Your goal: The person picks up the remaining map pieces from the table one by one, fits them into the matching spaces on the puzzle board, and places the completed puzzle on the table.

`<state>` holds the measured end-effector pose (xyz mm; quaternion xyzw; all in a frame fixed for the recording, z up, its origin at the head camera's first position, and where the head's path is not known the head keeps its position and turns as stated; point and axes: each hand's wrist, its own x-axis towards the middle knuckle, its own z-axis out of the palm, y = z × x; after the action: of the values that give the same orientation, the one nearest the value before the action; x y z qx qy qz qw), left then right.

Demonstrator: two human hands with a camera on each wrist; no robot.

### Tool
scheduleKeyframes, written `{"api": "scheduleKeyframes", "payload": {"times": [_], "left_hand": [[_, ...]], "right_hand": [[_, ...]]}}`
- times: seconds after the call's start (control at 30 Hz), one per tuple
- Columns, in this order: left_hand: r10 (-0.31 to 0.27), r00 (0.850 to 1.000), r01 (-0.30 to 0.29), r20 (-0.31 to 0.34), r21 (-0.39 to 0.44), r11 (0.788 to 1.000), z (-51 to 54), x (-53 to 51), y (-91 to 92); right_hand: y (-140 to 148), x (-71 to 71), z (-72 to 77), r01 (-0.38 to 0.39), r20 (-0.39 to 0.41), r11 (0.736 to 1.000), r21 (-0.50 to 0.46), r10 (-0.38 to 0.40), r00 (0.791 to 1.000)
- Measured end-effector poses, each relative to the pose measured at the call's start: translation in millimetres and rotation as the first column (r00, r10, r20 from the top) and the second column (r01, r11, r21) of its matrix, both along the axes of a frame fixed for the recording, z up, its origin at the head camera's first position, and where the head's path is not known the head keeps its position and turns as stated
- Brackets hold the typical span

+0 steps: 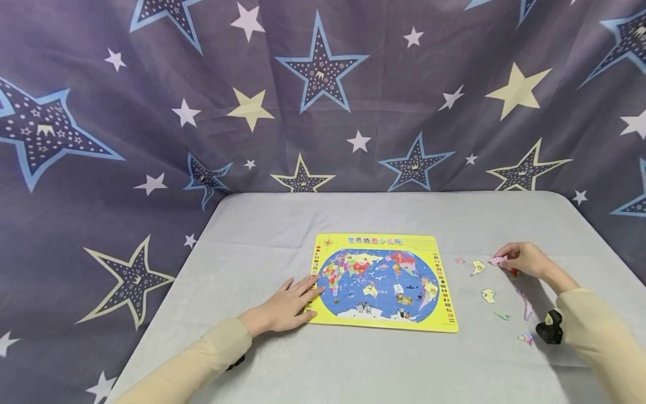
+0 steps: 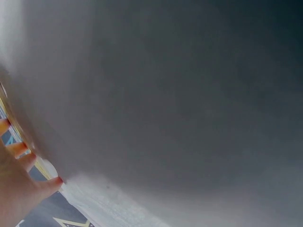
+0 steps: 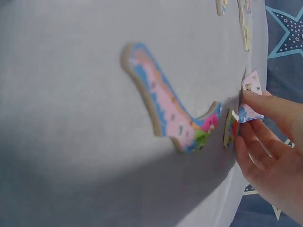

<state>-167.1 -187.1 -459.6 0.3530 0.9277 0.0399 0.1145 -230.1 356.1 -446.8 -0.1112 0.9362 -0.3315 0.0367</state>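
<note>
Broadly, a grey cloth curtain (image 1: 282, 33) printed with stars hangs at twelve o'clock, behind a table (image 1: 393, 365) with a pale cover; on it lies one board (image 1: 333, 318), a flat yellow rectangle with rounded corners, holding a blue oval world map (image 1: 348, 306) whose coloured lands are too small to count; the left hand (image 1: 287, 306) rests on the board's nine o'clock edge, fingers outstretched; the right hand (image 1: 527, 259), at three o'clock from the board, pinches one pink-and-blue piece (image 3: 251, 84) between thumb and fingers; around that side lie seven loose pieces: one thick-edged pink boot shape (image 3: 163, 101), two yellow pieces (image 1: 488, 295), one red piece (image 1: 513, 272) just beside the right fingers, one green sliver (image 1: 502, 316), two small multicoloured bits (image 1: 525, 338).
</note>
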Motion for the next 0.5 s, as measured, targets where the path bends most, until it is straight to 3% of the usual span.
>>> {"api": "scheduleKeyframes", "payload": {"times": [0.2,0.5], "left_hand": [[-0.006,1.0,0.006,0.005,0.005,1.0,1.4,0.6,0.2],[-0.01,1.0,0.01,-0.008,0.016,1.0,1.8,0.1,0.0]], "right_hand": [[-0.7,0.4,1.3,-0.027,0.049,1.0,-0.012,0.028,0.998],[-5.3,0.8,10.1,-0.045,0.049,0.999,0.023,0.043,0.998]]}}
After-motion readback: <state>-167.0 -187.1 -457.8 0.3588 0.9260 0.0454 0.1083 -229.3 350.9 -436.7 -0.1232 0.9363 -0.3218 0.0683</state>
